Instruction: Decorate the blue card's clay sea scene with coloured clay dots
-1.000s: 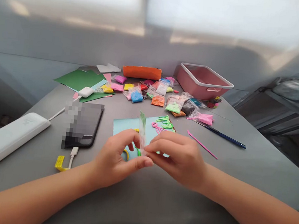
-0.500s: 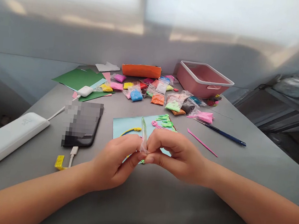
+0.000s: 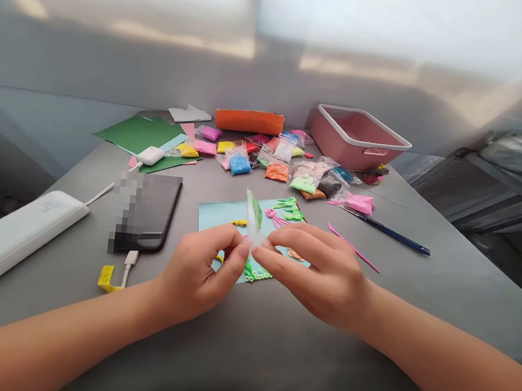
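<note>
Between my hands stands a small clear plastic bag (image 3: 254, 216) with something green in it, held upright by its lower edge. My left hand (image 3: 206, 277) pinches the bag between thumb and forefinger. My right hand (image 3: 315, 273) has its fingers at the bag's other side, thumb hidden beneath them. Behind and below the hands lies a light blue card (image 3: 215, 212) with clay shapes on it. These include a pink octopus (image 3: 270, 213), green seaweed-like pieces (image 3: 290, 210) and a yellow piece (image 3: 239, 222). The hands cover part of the card.
Several bags of coloured clay (image 3: 276, 171) lie behind the card, near an orange case (image 3: 249, 121) and a pink basket (image 3: 360, 134). To the right are a pink stick tool (image 3: 353, 247) and a dark blue pen-like tool (image 3: 394, 234). A phone (image 3: 170, 217) and white power bank (image 3: 18, 238) lie left.
The bag has turned so more of its flat side shows. My right hand's fingers have straightened and moved over its thumb, and more of the card shows.
</note>
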Demonstrator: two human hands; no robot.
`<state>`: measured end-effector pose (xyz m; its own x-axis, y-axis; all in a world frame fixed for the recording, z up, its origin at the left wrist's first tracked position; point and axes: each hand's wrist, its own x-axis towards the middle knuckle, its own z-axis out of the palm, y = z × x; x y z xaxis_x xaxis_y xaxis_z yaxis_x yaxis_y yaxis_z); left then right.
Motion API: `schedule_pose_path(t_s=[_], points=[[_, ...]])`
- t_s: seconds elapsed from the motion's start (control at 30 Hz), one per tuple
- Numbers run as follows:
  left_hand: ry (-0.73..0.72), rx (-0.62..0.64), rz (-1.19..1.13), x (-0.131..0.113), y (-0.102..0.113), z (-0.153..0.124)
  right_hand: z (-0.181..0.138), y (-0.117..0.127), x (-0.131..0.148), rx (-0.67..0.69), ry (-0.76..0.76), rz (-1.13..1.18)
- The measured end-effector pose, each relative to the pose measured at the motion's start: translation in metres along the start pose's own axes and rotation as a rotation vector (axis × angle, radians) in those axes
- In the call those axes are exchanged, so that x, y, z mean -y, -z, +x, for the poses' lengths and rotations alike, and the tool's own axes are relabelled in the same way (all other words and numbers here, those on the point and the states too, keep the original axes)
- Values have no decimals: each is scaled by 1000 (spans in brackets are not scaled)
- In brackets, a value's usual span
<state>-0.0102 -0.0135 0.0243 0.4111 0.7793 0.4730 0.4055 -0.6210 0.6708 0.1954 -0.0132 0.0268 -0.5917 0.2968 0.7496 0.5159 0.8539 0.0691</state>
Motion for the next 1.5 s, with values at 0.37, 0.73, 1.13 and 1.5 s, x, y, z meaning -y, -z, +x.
schedule_pose_path(t_s=[0.37,0.73,1.13,1.5], points=[[-149,-155,-151,2,0,-7,3,-1,1,-26,-343,368],[524,59,-718,6,9,13,3,-5,-13,-27,-691,999],[592,46,-863,-2,7,11,4,1,-24,149,-332,737],[661,65,-885,1,8,11,-1,-1,-29,173,-230,595]])
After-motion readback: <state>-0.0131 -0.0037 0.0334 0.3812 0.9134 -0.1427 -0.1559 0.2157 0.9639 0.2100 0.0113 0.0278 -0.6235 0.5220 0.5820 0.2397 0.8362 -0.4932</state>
